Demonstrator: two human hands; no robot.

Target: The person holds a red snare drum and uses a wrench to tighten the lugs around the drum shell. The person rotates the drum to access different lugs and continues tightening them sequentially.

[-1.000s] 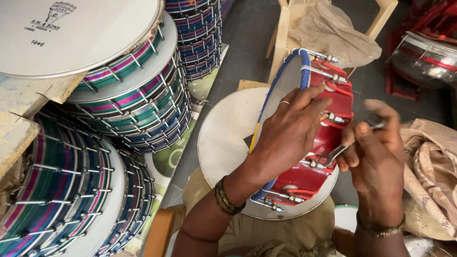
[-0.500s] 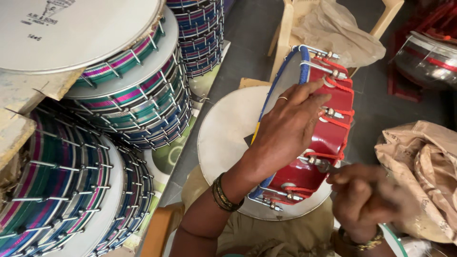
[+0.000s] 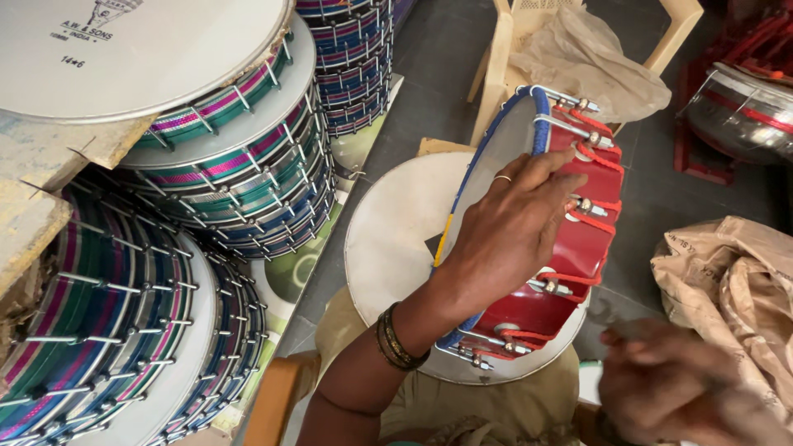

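Stacks of striped green, purple and blue round drums with metal tension rods (image 3: 215, 165) fill the left side. A crumpled brown paper bag (image 3: 735, 289) lies at right. The shallow red drum shell with a blue hoop (image 3: 570, 248) stands on edge over a flat white drumhead (image 3: 396, 239); the left hand (image 3: 504, 231) grips its rim. The right hand (image 3: 686, 396) is blurred, its grasp unclear

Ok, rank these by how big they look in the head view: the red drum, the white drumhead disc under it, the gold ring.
1. White drumhead disc, partly hidden.
2. Red drum, though it sits nearer the camera, so the gap is unsure.
3. Gold ring, on the left hand.
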